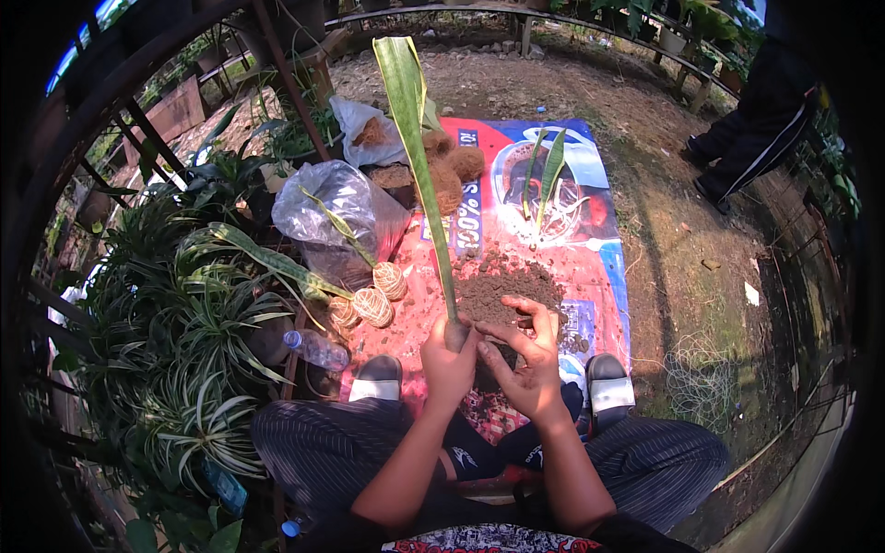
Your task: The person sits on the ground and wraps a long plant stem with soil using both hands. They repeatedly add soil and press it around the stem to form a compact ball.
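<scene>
My left hand (448, 363) grips the base of a tall snake plant leaf (420, 138), which stands upright with yellow edges. A lump of dark soil (455, 334) shows around its foot, partly covered by the fingers. Close on the right, my right hand (529, 359) has its fingers spread and soil on them; thumb and forefinger come near the lump, and contact is unclear. Loose soil (511, 287) is heaped beyond the hands on a printed banner (608, 283). Left of it lie several string-wrapped balls (373, 307) with snake plant leaves growing from them.
Coconut-fibre clumps (442, 180) and a clear plastic bag (325, 207) sit at the back left. A bare-rooted snake plant (552, 173) lies farther right. A plastic bottle (318, 350) rests near spider plants (200, 428). Tangled string (700, 380) is rightward; another person's legs (757, 131) stand beyond.
</scene>
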The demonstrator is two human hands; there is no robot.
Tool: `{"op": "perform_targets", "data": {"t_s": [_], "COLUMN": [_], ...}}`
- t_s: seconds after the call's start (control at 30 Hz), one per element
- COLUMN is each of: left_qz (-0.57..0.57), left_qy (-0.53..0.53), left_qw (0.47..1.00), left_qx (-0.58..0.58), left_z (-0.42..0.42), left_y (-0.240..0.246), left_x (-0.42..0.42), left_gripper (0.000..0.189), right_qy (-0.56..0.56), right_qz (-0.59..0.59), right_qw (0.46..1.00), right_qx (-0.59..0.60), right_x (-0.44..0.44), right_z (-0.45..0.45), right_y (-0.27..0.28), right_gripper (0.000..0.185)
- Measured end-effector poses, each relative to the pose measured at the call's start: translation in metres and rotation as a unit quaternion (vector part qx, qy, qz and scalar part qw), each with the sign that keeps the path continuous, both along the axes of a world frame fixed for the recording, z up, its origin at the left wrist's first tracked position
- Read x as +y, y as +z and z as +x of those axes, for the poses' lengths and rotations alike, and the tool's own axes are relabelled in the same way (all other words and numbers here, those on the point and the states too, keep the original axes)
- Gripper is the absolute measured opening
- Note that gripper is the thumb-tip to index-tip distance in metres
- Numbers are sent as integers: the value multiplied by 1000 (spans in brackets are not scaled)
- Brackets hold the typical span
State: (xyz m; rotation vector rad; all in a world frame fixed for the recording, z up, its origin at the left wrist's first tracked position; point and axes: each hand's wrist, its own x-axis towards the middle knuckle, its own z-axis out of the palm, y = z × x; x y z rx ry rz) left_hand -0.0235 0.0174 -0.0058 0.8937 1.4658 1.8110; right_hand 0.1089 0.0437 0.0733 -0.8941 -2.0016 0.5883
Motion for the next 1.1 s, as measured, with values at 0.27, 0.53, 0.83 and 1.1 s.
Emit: {"op": "perform_targets", "data": {"t_s": [0.27,0.53,0.83,1.1], "left_qz": [-90,-55,-51,-21], "left_qy": [14,36,-35,-197], "left_qw": [993,974,997,942], "left_qx": [71,219,48,-271], "left_z": [6,19,18,0], "left_y": [-9,1,-5,-1], "left_x": [-6,-9,-6,-7], "left_gripper": [14,27,29,30], "right_qy": [-34,-16,-134,-332], "right_qz": [17,45,-28,9], "right_qw": [999,998,981,925], "right_qx": [-37,-47,136,186], "right_x": [-12,-6,12,81], "right_z": [-15,-7,13,120], "right_y": [-6,-10,-10,-57], "right_gripper": [37,28,12,41]}}
